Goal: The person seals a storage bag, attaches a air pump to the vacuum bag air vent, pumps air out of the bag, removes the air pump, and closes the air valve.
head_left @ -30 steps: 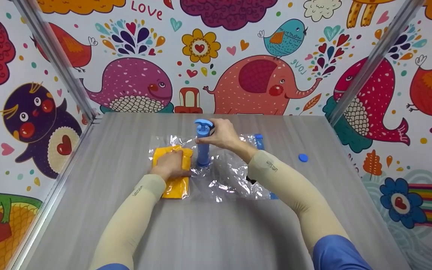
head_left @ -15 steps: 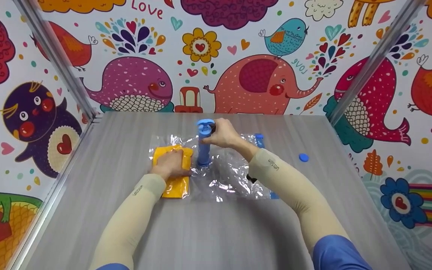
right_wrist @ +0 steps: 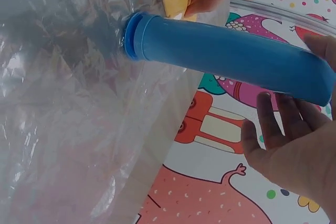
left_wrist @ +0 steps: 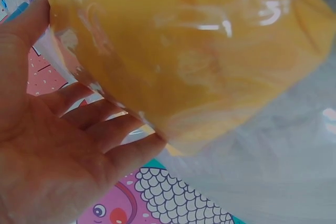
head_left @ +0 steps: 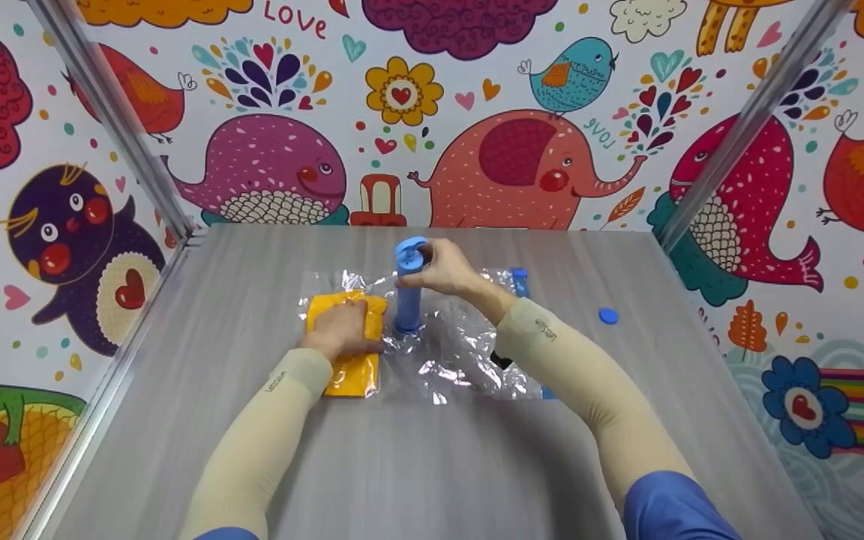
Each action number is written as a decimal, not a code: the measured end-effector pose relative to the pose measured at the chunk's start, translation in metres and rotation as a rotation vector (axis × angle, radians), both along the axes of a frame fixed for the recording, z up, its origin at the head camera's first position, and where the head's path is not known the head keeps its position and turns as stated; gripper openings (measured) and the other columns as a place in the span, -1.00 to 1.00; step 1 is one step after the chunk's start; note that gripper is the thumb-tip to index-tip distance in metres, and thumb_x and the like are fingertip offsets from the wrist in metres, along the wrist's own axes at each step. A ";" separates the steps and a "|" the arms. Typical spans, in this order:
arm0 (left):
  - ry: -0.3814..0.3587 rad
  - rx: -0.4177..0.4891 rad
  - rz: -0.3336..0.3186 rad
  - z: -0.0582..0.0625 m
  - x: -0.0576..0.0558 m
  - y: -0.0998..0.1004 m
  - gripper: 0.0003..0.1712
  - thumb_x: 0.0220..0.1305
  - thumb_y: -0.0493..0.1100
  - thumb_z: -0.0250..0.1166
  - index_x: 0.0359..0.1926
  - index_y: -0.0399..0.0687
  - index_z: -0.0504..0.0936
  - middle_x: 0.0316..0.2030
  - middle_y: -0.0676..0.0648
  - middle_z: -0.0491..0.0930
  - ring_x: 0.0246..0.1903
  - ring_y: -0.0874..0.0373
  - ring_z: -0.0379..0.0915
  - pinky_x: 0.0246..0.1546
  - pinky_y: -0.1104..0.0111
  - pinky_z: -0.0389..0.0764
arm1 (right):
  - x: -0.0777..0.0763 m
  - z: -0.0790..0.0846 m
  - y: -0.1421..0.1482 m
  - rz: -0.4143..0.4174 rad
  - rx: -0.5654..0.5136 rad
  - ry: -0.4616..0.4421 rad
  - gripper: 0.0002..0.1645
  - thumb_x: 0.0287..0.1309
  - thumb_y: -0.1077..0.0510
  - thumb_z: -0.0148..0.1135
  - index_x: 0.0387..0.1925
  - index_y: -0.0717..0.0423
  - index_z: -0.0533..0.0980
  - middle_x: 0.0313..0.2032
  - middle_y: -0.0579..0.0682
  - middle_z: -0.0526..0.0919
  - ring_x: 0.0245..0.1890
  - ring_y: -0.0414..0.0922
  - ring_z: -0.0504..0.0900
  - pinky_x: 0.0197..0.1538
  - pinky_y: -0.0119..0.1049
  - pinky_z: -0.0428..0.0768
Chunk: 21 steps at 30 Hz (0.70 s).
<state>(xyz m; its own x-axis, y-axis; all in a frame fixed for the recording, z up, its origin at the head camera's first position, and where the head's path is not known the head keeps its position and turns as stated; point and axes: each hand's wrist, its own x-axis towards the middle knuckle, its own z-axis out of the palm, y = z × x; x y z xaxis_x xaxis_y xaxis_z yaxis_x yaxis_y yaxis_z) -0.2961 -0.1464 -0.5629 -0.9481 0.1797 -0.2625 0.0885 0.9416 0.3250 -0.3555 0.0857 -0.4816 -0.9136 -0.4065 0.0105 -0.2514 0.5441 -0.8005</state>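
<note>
A clear plastic bag (head_left: 443, 349) lies on the table with a folded yellow cloth-like item (head_left: 353, 381) inside its left part. My left hand (head_left: 338, 326) rests on the yellow item through the plastic. In the left wrist view its fingertips (left_wrist: 155, 139) touch the item's edge, fingers fairly straight. Beside it, a blue hand pump (head_left: 408, 304) stands upright on the bag, its flanged base on a round valve. My right hand (head_left: 445, 266) holds the pump's upper end from the right, thumb on the near side and fingers behind. The right wrist view shows the pump's tube (right_wrist: 210, 48) lengthwise.
A small round blue cap (head_left: 608, 316) lies on the table (head_left: 402, 465) to the right of the bag. A blue seal strip (head_left: 520, 283) runs along the bag's right edge, partly under the right forearm. Patterned walls with metal posts (head_left: 747, 127) border the table.
The pump's top handle stood raised and tilted a second ago; it now sits lower and turned. The right hand shifts slightly with it. My left hand stays where it was.
</note>
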 end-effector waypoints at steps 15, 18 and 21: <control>-0.008 0.013 0.011 -0.001 0.000 -0.001 0.12 0.28 0.31 0.60 0.62 -0.21 0.40 0.55 -0.38 0.52 0.53 -0.38 0.50 0.64 -0.25 0.47 | 0.003 -0.006 -0.007 -0.040 -0.024 0.065 -0.28 0.09 0.17 0.74 0.27 0.21 0.65 0.23 0.21 0.83 0.26 0.15 0.81 0.43 0.01 0.76; 0.008 0.003 -0.001 -0.001 0.000 -0.001 0.09 0.27 0.31 0.60 0.58 -0.20 0.43 0.52 -0.38 0.56 0.49 -0.37 0.53 0.61 -0.23 0.51 | 0.003 -0.006 -0.006 -0.028 -0.031 0.055 -0.31 0.10 0.25 0.66 0.28 0.25 0.64 0.24 0.26 0.81 0.28 0.17 0.81 0.44 0.03 0.76; 0.025 -0.008 -0.013 -0.002 0.001 -0.002 0.07 0.26 0.31 0.60 0.55 -0.21 0.45 0.49 -0.39 0.58 0.46 -0.37 0.57 0.57 -0.23 0.56 | 0.003 -0.007 -0.006 -0.011 -0.051 0.039 -0.27 0.09 0.33 0.58 0.34 0.25 0.63 0.27 0.28 0.80 0.30 0.19 0.80 0.47 0.04 0.74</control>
